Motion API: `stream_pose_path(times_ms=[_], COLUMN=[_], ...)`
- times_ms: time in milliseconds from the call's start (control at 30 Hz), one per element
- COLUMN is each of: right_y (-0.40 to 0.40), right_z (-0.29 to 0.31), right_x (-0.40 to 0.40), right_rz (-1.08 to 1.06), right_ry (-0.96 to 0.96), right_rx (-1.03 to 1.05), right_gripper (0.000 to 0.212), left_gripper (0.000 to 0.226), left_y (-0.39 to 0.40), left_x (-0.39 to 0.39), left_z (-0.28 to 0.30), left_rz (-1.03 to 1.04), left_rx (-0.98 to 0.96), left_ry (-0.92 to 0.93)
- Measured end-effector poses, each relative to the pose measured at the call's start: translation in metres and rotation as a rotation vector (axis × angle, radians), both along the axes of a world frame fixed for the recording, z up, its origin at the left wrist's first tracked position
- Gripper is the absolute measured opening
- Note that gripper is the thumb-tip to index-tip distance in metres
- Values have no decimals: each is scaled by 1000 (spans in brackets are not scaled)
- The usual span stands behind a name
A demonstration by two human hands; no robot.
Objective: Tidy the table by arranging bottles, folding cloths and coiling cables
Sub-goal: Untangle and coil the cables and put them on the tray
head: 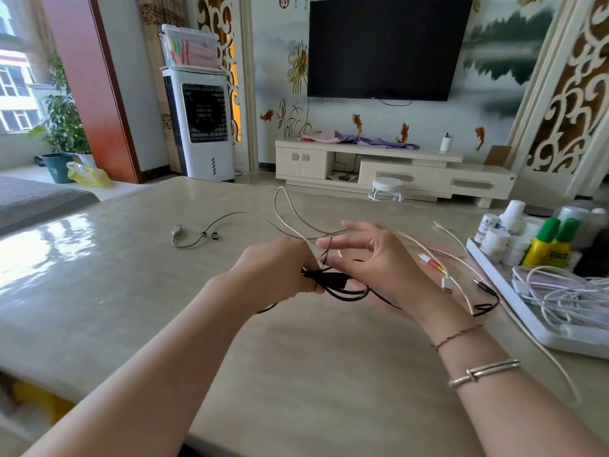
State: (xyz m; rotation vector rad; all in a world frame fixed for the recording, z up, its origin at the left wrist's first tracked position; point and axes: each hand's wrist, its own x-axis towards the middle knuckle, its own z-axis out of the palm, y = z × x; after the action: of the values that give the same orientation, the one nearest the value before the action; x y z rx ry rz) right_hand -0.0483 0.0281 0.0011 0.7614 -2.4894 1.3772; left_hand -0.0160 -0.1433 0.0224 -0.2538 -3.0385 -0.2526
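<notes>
Glossy beige counter (131, 291) fills the view; TV (385, 44) on the wall at 12 o'clock, air cooler (201, 127) at 11. White tray (514, 301) at 3 holds bottles (543, 242) and coiled white cables (566, 291). Centre: left hand (276, 272) pinches black cable (346, 288); right hand (372, 255), fingers spread loosely, beside it. Pale cable (230, 216) loops toward 11.

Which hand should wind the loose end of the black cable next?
Probably the right hand: its fingers are spread and free beside the thin black cable, while the left hand grips the bundled loops.
</notes>
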Motion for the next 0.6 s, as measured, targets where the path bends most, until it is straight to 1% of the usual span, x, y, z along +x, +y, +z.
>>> stream_pose_path(times_ms=[67, 100, 200, 333, 433, 533, 600], right_y=[-2, -4, -8, -7, -6, -8, -4], right_z=[1, 2, 5, 9, 9, 8, 9], right_x=[3, 6, 10, 11, 10, 8, 3], right_rz=[97, 142, 175, 181, 158, 99, 18], right_ry=[-65, -96, -98, -124, -118, -73, -31], right_rx=[18, 43, 133, 35, 8, 1, -21], right_gripper=[17, 14, 12, 7, 7, 9, 22], left_gripper=[33, 36, 34, 30, 24, 28, 30], left_y=[-7, -8, -8, -8, -6, -5, -6], left_x=[-2, -2, -1, 0, 0, -1, -1], left_z=[-3, -4, -7, -7, -8, -8, -8], left_rz=[6, 5, -5, -9, -9, 3, 16], left_rx=[42, 58, 138, 239, 291, 315, 301], left_ry=[2, 1, -36, -54, -62, -59, -64])
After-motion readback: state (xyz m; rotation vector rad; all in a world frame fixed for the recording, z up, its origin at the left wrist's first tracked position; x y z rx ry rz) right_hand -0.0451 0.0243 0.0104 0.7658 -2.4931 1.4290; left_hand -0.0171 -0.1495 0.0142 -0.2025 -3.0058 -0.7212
